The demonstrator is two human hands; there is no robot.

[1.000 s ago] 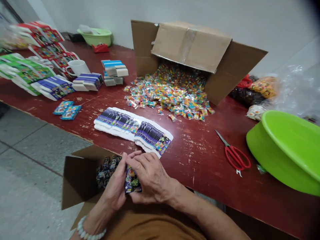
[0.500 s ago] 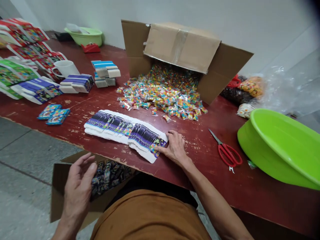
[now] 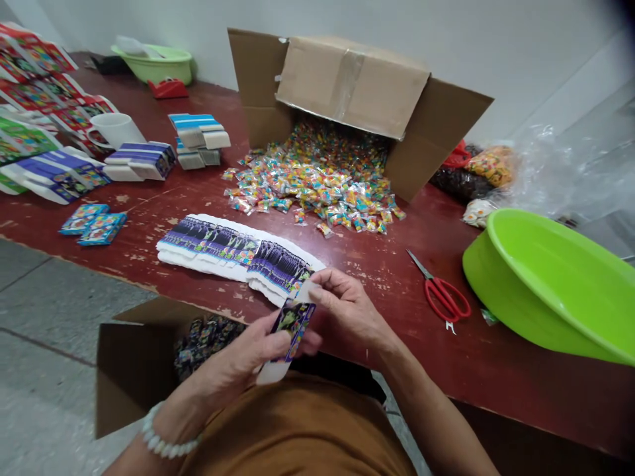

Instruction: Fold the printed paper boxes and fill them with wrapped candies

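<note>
Between my hands, over the table's front edge, is a small purple-and-black candy box (image 3: 292, 322) with white flaps showing at both ends. My left hand (image 3: 258, 344) is wrapped round its middle. At its upper end, my right hand (image 3: 344, 304) pinches a white flap between thumb and fingers. Just behind my hands lies a fanned row of flat purple boxes (image 3: 213, 241), printed side up on the table. Beyond the row, wrapped colourful candies (image 3: 317, 185) spill from a cardboard carton (image 3: 354, 86) lying on its side.
Red-handled scissors (image 3: 441, 291) and a green basin (image 3: 526, 284) stand at the right. To the left are two small blue packs (image 3: 94, 225), a white mug (image 3: 116, 130) and stacked boxes (image 3: 54, 175). Below the front edge, an open carton (image 3: 129, 370) holds dark wrapped packets (image 3: 208, 340).
My right hand has left the right end of the row, and one box is now off the table. My left hand has swung right and closed round it.
</note>
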